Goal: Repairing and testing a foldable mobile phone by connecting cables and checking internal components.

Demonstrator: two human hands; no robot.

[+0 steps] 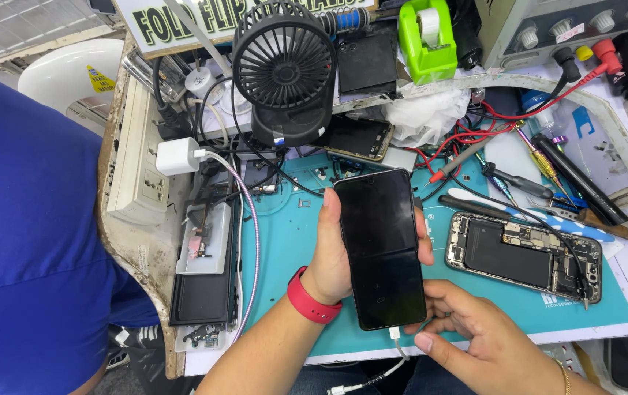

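My left hand (332, 256), with a red band on its wrist, holds a black foldable phone (380, 245) upright over a teal work mat (285, 249); the screen is dark. A white cable (394, 344) is plugged into the phone's bottom edge. My right hand (475, 329) sits at the phone's lower right corner, fingers touching the bottom edge by the plug. To the right on the mat lies an opened phone (526, 256) with its battery and boards exposed, and a black lead runs to it.
A black desk fan (285, 69) stands at the back with another phone (358, 137) beside it. Screwdrivers and tools (541, 168) lie right. A green tape dispenser (426, 36), a power strip (138, 168) and a person in blue (28, 241) at left.
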